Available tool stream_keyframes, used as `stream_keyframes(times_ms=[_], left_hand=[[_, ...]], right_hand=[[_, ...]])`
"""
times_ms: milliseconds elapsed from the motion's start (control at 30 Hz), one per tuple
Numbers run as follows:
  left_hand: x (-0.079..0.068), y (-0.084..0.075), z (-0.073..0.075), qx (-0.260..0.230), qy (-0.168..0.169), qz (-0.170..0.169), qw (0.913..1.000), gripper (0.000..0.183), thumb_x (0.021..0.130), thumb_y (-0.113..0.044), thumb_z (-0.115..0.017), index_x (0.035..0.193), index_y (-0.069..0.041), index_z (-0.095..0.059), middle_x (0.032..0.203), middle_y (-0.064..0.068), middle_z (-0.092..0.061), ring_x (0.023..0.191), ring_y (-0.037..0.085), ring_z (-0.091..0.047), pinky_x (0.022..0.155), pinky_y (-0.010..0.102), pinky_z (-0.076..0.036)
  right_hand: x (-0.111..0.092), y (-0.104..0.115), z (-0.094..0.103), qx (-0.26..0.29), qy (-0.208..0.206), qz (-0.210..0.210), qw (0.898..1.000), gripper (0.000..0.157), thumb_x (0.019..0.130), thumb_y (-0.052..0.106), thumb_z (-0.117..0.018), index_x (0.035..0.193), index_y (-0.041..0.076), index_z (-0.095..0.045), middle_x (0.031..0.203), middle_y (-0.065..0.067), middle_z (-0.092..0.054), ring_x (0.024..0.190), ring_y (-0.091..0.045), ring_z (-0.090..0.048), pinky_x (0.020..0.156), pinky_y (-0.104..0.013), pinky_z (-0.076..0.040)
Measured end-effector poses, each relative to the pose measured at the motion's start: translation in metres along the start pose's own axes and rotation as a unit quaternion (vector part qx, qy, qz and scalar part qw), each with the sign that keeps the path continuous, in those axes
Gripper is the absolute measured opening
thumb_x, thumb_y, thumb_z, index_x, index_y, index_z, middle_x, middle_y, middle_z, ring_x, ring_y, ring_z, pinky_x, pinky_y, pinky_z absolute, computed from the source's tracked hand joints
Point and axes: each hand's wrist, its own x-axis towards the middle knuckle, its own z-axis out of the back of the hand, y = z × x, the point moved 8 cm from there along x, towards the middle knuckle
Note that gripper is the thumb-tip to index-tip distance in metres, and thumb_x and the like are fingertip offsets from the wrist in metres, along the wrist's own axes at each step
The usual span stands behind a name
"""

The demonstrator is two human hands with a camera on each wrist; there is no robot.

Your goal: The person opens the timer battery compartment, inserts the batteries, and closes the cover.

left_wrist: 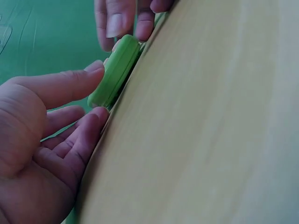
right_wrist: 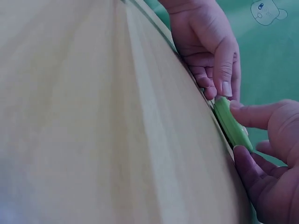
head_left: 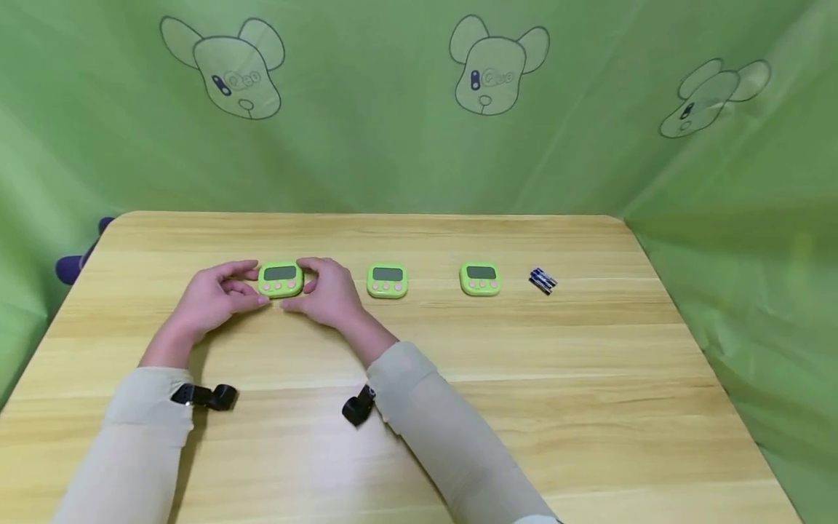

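Note:
A green digital timer (head_left: 281, 280) with a grey screen and pink buttons lies face up towards the left of the table, between both hands. My left hand (head_left: 213, 297) holds its left side, thumb at the near corner and fingers round the far left. In the left wrist view, the left thumb (left_wrist: 77, 84) meets the timer's edge (left_wrist: 116, 70). From the other side my right hand (head_left: 330, 292) grips the right end, thumb along the near edge and forefinger at the far corner. The right wrist view shows the timer (right_wrist: 231, 123) between right thumb and fingers, close over the tabletop.
Two matching green timers stand in a row to the right, one in the middle (head_left: 387, 281) and another (head_left: 481, 279) beyond it. Small blue and silver batteries (head_left: 543, 281) lie farther right. Green curtain (head_left: 393, 160) surrounds the wooden table (head_left: 556, 407).

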Motion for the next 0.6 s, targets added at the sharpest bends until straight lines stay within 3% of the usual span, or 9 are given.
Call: stream_keyframes(times_ms=[200, 400, 600], left_hand=[[0.0023, 0.0007, -0.0006, 0.010, -0.008, 0.007, 0.9999, 0.065, 0.086, -0.013, -0.080, 0.142, 0.004, -0.050, 0.120, 0.020, -0.062, 0.089, 0.014, -0.063, 0.073, 0.019, -0.054], [0.0014, 0.0004, -0.0040, 0.009, -0.006, 0.016, 0.9998, 0.065, 0.088, -0.012, -0.078, 0.143, 0.004, -0.049, 0.117, 0.020, -0.061, 0.093, 0.020, -0.061, 0.074, 0.020, -0.053], [-0.0066, 0.0044, -0.0094, -0.023, -0.010, 0.028, 0.9993, 0.066, 0.088, -0.011, -0.078, 0.145, 0.002, -0.048, 0.122, 0.020, -0.059, 0.100, 0.021, -0.060, 0.081, 0.018, -0.052]], right_hand=[[0.0034, -0.0037, 0.0016, -0.008, 0.000, -0.019, 1.000, 0.066, 0.078, 0.024, -0.089, 0.136, 0.009, -0.061, 0.117, 0.000, -0.065, 0.081, -0.002, -0.059, 0.069, -0.015, -0.050], [0.0032, -0.0049, 0.0013, -0.014, -0.010, -0.025, 1.000, 0.064, 0.079, 0.024, -0.088, 0.135, 0.009, -0.062, 0.117, 0.004, -0.066, 0.083, -0.001, -0.059, 0.072, -0.015, -0.049], [-0.0039, -0.0097, -0.0001, 0.054, -0.028, -0.028, 0.998, 0.063, 0.075, 0.015, -0.091, 0.131, 0.007, -0.063, 0.112, 0.002, -0.066, 0.083, -0.003, -0.062, 0.071, -0.015, -0.051]])
